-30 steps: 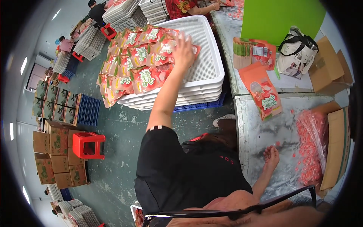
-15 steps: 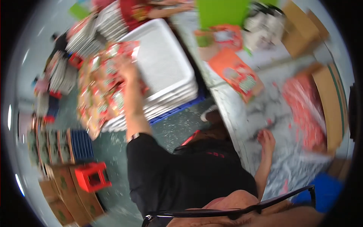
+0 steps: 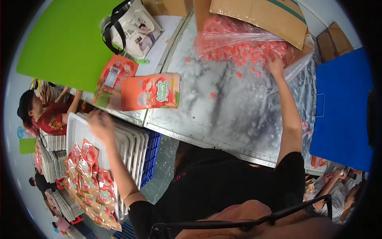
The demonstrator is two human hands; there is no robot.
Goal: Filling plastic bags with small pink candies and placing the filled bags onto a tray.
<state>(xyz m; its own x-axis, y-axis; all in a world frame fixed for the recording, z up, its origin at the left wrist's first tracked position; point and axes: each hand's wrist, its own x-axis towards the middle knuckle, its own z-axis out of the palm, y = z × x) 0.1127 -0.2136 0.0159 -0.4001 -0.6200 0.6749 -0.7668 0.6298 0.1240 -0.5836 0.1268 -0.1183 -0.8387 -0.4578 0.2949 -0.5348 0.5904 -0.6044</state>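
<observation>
My right hand [image 3: 275, 64] reaches into a heap of small red wrapped pieces [image 3: 242, 53] that spills from a clear plastic bag in a carton. Its fingertips sink among the pieces, so their grip is hidden. Over the white tray [image 3: 82, 133] at the left is my left hand [image 3: 102, 125], its fingers smeared by motion. Several red-orange snack pouches [image 3: 89, 179] lie overlapping on the near part of that tray, below my left hand. On the metal table, a larger orange pouch [image 3: 151, 91] lies flat between my two hands.
The metal table [image 3: 191, 119] holds a few loose red pieces. The open carton [image 3: 262, 16] stands at its far side, a blue panel [image 3: 342, 111] at the right. A tote bag [image 3: 135, 32] and a green board [image 3: 63, 44] are far left. A co-worker [image 3: 51, 115] works beyond the trays.
My view has swung right toward the table. My right hand has moved from near the table's front to the red pieces. My left hand has left the pouches for the tray's far part.
</observation>
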